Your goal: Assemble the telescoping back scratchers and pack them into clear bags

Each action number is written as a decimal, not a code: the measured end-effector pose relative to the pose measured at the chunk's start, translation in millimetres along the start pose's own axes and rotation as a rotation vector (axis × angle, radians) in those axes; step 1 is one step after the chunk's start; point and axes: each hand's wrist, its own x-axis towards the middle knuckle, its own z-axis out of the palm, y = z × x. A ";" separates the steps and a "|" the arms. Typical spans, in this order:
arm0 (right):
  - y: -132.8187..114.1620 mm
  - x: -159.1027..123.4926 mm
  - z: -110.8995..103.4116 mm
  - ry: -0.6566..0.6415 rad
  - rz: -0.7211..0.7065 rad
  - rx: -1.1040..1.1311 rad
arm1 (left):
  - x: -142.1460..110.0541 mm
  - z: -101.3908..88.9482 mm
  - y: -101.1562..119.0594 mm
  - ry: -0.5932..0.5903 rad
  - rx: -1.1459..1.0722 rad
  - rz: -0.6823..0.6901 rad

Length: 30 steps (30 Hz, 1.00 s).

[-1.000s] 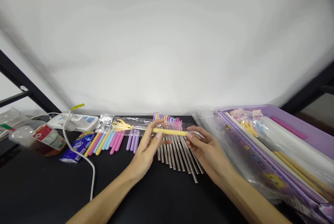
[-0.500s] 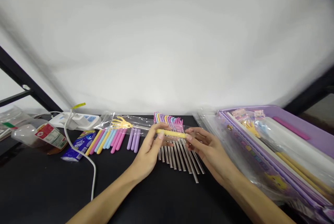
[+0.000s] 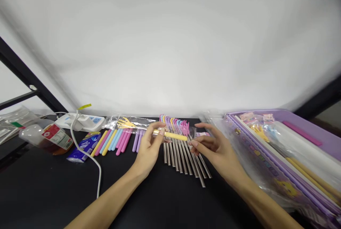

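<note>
A back scratcher [image 3: 176,136] with a yellow claw head, a metal rod and a yellow handle lies level inside a clear plastic sleeve [image 3: 145,123]. My left hand [image 3: 148,150] pinches it through the sleeve at the near part of the handle. Just beyond the handle's right end is my right hand [image 3: 217,152], index finger raised and thumb apart from it; its lower fingers curl partly out of sight. Behind and below the handle, a fanned row of metal rods [image 3: 183,159] with small coloured claw heads [image 3: 174,122] rests on the black table [image 3: 149,200].
Left of my hands lie coloured handles [image 3: 112,142], a blue packet [image 3: 84,147], a bottle [image 3: 57,136] and a power strip [image 3: 92,123] with a white cable [image 3: 92,163]. At right stands a purple box [image 3: 279,113] holding bagged scratchers, with clear plastic wrap [image 3: 234,154] beside it.
My right thumb and fingers have come off the handle's right end and spread apart. My left hand keeps its pinch, and the handle now tilts slightly down to the right.
</note>
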 end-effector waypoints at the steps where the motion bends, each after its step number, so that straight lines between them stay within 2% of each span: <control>1: -1.0 -1.0 -1.8 -0.029 -0.037 -0.033 | 0.9 -0.7 0.3 0.025 -0.013 -0.005; 5: -2.9 -3.6 -8.2 -0.182 -0.174 -0.192 | 2.2 -1.5 3.1 0.038 -0.093 -0.033; 10: -4.2 -3.1 -10.3 -0.156 -0.383 -0.467 | 1.2 -1.2 6.1 -0.002 -0.155 -0.045; 14: -10.3 -5.9 -10.4 -0.197 -0.450 -0.497 | -0.3 -1.8 5.6 -0.088 -0.094 -0.039; 20: -13.2 -10.2 -9.0 -0.279 -0.338 -0.405 | -2.5 -4.5 5.2 -0.115 0.018 -0.002; 26: -3.7 -7.5 -1.4 -0.215 -0.078 -0.194 | -6.1 -2.1 15.0 -0.236 0.088 0.049; 28: -3.2 -8.0 -0.4 -0.228 -0.047 -0.178 | -5.5 0.7 17.9 -0.187 0.110 0.069; 30: -4.9 -9.0 -1.2 -0.265 -0.014 -0.167 | -4.4 3.7 19.9 -0.084 0.115 0.076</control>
